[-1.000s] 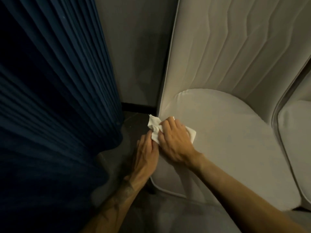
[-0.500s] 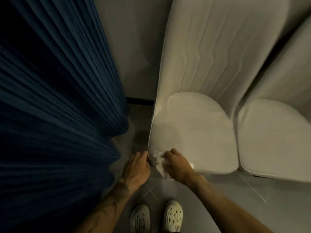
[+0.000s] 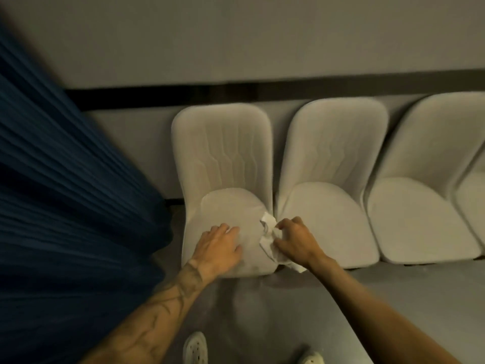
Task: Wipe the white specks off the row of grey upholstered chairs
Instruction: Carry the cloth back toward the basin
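A plain grey wall (image 3: 236, 35) fills 12 o'clock, crossed by a dark band (image 3: 341, 86). A pleated dark blue curtain (image 3: 65, 206) hangs at 9 o'clock. Smooth grey floor (image 3: 393, 298) lies at 5 o'clock. The grey chairs (image 3: 333, 143) line the wall, 3 whole and part of a 4th at 3 o'clock. The light is dim.

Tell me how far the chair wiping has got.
Done: nothing provable; specks are too small to see here. In hand: the leftmost chair, where the left hand rests flat on the seat and the right hand grips a white tissue at the seat's right edge. Left, apparently: the second chair, third chair and beyond.
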`<action>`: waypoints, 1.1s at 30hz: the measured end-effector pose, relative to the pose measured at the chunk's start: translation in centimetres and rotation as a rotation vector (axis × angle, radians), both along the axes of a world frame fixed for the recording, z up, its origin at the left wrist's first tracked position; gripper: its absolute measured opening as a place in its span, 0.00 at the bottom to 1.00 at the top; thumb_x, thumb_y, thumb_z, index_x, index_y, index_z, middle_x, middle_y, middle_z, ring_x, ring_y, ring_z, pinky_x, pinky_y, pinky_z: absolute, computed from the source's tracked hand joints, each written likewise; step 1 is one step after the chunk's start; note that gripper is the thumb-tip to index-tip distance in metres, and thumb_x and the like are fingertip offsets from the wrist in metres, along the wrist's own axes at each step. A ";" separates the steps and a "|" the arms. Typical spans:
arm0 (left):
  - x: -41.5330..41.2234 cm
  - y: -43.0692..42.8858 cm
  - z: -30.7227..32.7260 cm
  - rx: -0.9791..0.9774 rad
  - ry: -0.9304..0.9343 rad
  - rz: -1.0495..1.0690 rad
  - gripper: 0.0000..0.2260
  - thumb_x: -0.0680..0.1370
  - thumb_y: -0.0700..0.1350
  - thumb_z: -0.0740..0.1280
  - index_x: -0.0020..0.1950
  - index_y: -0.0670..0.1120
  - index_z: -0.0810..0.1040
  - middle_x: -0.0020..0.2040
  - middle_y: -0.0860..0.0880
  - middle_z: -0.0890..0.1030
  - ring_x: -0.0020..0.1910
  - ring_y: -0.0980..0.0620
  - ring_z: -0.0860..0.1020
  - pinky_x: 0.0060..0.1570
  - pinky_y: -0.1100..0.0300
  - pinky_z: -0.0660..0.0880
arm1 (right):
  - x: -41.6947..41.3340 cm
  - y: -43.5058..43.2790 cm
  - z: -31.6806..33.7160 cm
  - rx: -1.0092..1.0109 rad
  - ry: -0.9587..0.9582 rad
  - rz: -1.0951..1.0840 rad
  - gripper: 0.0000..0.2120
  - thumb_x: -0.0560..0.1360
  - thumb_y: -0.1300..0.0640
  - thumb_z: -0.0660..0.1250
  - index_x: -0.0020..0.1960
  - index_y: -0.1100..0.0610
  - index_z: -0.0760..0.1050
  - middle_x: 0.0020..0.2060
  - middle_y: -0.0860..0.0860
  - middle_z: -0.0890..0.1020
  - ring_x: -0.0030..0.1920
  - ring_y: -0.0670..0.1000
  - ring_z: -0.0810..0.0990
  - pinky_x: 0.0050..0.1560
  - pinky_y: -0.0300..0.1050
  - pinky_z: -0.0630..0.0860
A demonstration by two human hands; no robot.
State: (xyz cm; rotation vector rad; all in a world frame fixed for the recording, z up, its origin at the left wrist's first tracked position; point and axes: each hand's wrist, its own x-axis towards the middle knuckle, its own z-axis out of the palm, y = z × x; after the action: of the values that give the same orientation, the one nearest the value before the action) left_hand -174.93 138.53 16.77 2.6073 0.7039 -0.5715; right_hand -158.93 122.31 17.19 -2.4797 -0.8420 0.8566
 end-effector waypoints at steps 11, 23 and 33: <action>20.9 -20.2 10.6 0.024 -0.030 -0.043 0.28 0.84 0.62 0.56 0.82 0.51 0.62 0.78 0.45 0.69 0.74 0.41 0.69 0.72 0.49 0.67 | 18.3 -22.8 10.8 0.036 -0.111 -0.101 0.20 0.75 0.51 0.69 0.65 0.54 0.73 0.62 0.54 0.71 0.55 0.57 0.78 0.59 0.46 0.73; 51.6 -37.6 13.2 0.021 -0.147 -0.198 0.27 0.84 0.61 0.59 0.79 0.49 0.66 0.75 0.44 0.71 0.72 0.41 0.70 0.70 0.50 0.68 | 44.9 -41.6 15.1 0.018 -0.200 -0.266 0.19 0.74 0.52 0.68 0.64 0.54 0.74 0.60 0.54 0.73 0.56 0.57 0.77 0.54 0.43 0.71; 74.5 -54.4 16.5 0.028 -0.205 -0.317 0.26 0.84 0.59 0.59 0.80 0.50 0.65 0.76 0.45 0.71 0.74 0.42 0.69 0.73 0.49 0.67 | 65.7 -59.9 17.3 0.094 -0.270 -0.424 0.18 0.75 0.48 0.69 0.63 0.51 0.73 0.60 0.51 0.73 0.50 0.51 0.76 0.51 0.42 0.72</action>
State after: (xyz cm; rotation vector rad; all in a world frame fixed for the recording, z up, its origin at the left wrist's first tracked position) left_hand -100.43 84.12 33.24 2.7717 0.2370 -0.3738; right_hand -93.27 62.40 34.48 -2.5837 -0.3943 0.3345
